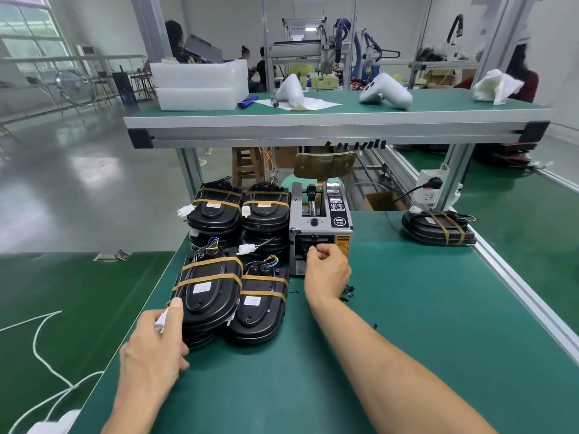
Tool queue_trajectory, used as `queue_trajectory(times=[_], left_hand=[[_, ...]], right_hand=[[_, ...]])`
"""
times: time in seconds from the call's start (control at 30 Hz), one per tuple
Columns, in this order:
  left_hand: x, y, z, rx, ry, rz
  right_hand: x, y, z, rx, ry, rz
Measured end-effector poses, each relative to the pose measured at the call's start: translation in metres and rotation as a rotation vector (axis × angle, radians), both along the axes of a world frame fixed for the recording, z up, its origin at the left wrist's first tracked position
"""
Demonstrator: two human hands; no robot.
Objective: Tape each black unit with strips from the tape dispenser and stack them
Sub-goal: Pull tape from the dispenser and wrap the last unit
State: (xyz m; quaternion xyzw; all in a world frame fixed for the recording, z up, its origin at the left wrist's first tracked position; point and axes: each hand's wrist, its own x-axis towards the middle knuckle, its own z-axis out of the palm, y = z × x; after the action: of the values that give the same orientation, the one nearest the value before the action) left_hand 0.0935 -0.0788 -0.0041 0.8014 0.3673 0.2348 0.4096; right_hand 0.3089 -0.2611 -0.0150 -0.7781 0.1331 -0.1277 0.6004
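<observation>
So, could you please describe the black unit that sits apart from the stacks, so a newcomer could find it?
Start at the grey tape dispenser on the green table. Look right, towards the white power socket on the frame post. The lone black unit lies below it at the table's edge, taped but unstacked.

Factory assembly floor, seen from a workstation.

Green-matted benches (407,308) on aluminium frames (329,131), an automatic tape dispenser (319,227), stacks of banded black units (216,289), seated workers (175,42) and gantry machines (310,42) behind, a glossy poured floor (78,170).
</observation>
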Motion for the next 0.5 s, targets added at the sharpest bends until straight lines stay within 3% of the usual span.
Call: queue_trajectory(times=[0.5], left_hand=[[-0.002, -0.002, 0.0, 0.008, -0.009, 0.0]], right_hand=[[-0.003, 0.003, -0.004, 0.037, -0.013, -0.017]])
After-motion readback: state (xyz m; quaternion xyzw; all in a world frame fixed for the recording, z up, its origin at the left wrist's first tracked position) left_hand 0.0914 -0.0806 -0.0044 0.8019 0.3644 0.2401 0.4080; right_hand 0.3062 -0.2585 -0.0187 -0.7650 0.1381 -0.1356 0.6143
